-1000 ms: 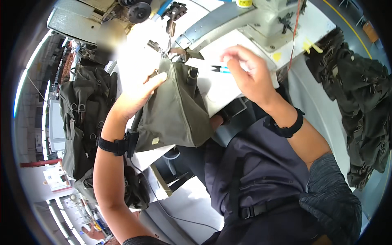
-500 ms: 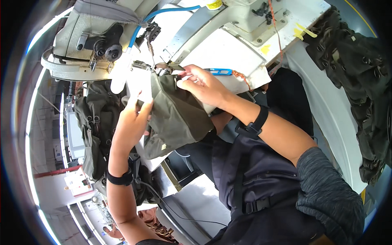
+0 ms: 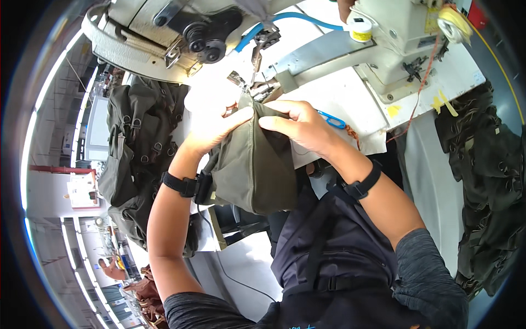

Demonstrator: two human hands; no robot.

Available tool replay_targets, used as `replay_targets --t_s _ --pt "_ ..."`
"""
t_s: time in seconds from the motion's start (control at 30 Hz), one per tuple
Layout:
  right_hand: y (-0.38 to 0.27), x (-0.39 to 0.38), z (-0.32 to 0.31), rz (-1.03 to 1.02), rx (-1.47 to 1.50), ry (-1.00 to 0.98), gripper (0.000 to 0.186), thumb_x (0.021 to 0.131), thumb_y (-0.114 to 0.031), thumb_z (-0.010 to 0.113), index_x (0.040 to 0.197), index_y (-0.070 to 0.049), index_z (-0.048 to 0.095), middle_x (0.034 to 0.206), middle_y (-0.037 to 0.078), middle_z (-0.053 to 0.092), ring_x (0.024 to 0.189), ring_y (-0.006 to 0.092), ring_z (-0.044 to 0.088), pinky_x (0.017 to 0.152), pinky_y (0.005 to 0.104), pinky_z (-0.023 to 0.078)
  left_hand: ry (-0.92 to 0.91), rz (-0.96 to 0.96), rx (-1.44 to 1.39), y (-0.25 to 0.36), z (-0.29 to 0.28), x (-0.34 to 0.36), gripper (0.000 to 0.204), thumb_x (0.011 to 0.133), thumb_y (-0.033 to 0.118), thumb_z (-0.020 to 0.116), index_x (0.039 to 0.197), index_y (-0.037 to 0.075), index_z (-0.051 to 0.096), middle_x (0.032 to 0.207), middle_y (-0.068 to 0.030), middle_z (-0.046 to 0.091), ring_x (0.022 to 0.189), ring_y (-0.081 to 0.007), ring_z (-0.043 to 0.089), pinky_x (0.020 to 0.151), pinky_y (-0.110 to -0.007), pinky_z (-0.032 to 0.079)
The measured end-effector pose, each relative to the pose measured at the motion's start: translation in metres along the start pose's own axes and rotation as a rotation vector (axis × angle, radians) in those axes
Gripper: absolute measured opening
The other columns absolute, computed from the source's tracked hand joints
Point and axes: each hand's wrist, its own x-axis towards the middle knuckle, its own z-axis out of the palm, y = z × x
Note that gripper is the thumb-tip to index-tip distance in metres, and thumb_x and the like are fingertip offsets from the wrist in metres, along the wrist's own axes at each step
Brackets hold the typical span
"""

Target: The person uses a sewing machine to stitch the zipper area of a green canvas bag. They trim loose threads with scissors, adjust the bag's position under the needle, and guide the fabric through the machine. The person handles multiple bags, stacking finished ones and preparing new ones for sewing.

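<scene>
An olive-green fabric bag piece [image 3: 263, 175] hangs from my two hands, a raised seam running down its middle. Its upper edge sits at the presser foot area [image 3: 257, 90] of the sewing machine [image 3: 159, 33]. On the left side of the seam, my left hand [image 3: 216, 129] pinches the cloth between thumb and fingers. From the right, my right hand [image 3: 301, 126] grips the same piece close to the seam top, thumb on the near face. Some fingertips are hidden behind the cloth.
Blue-handled thread snips [image 3: 333, 120] on an orange cord lie right of my right hand. Olive bags with metal rings [image 3: 145, 131] are heaped at left; more olive bags [image 3: 487, 192] hang at far right. A yellow-labelled thread spool [image 3: 360, 30] stands behind.
My left hand has moved up and right onto the cloth near the needle. The fabric has turned so its seam faces me. The view has shifted, placing the machine farther right.
</scene>
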Motion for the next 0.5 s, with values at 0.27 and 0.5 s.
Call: replay_targets --t_s 0.27,0.5 --pt "-0.017 -0.005 0.017 0.035 0.152 0.149 0.025 0.094 -0.015 0.069 0.112 0.001 0.077 0.089 -0.004 0.064 0.08 0.0025 0.055 0.068 0.0213 0.042 0.006 -0.001 -0.076 0.021 0.004 0.0 0.043 0.088 0.017 0.084 0.12 0.008 0.056 0.097 0.0038 0.048 0.085 -0.0054 0.043 0.072 -0.025 0.04" --pt "-0.022 -0.004 0.024 0.11 0.24 0.249 0.028 0.095 -0.01 0.067 0.118 0.003 0.074 0.088 -0.005 0.065 0.078 0.0012 0.054 0.068 0.0194 0.042 -0.166 0.131 -0.285 0.03 0.003 0.008 0.025 0.097 0.022 0.076 0.11 0.002 0.071 0.096 0.0031 0.069 0.088 -0.0056 0.06 0.082 -0.025 0.05"
